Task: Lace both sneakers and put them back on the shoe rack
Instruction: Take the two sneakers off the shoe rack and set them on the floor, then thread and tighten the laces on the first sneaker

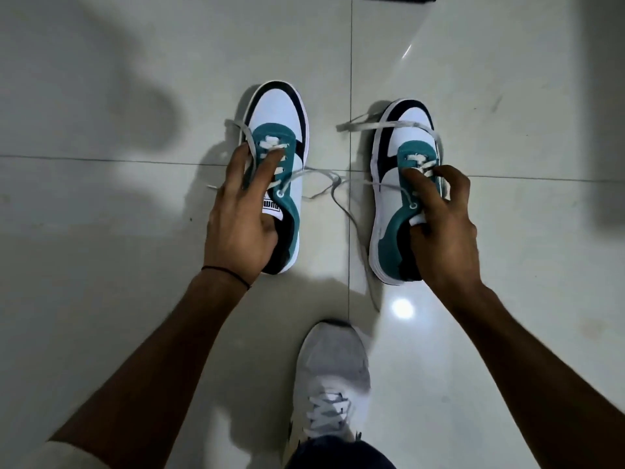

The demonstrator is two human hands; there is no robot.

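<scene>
Left hand point(236, 225), right hand point(443, 231) fingers closed, each gripping sneaker.

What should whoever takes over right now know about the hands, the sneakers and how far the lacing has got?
Left hand: grip on the left sneaker, fingers over its tongue.
Right hand: grip on the right sneaker, fingers at its laces.
Both sneakers stand side by side on the tiled floor, toes pointing away.
Done: a few lower eyelets threaded on each.
Left: loose lace ends trail on the floor between them; finish lacing, then return both to the shoe rack, which is not in view.
</scene>
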